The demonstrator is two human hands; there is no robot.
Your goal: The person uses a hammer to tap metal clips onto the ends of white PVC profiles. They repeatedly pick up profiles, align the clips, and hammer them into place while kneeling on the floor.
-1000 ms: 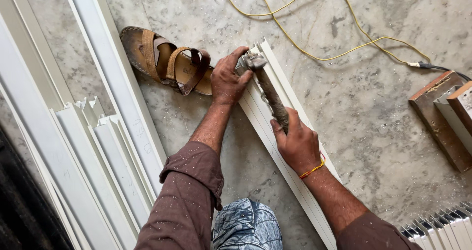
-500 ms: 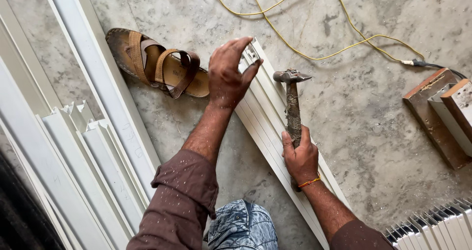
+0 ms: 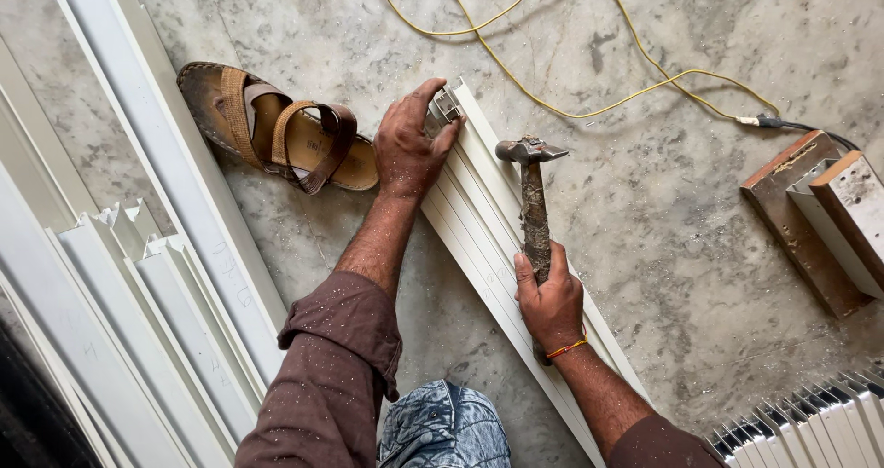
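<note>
A long white plastic profile strip [image 3: 493, 247] lies diagonally on the marble floor. My left hand [image 3: 410, 146] presses down on its far end, fingers around a small grey metal fitting [image 3: 445, 107] set at the tip. My right hand [image 3: 551, 302] grips the handle of a rusty hammer [image 3: 532, 201]. The hammer head is lifted to the right of the fitting, clear of it.
A brown leather sandal [image 3: 276, 129] lies left of the strip's end. More white profiles [image 3: 138, 275] are stacked at the left and bottom right [image 3: 810, 431]. A yellow cable [image 3: 571, 72] loops across the floor. Wooden-edged blocks [image 3: 820, 219] sit at the right. My knee [image 3: 447, 427] is below.
The hammer head, which was down at the fitting a second ago, has swung up and to the right. My left hand has stayed on the strip's end.
</note>
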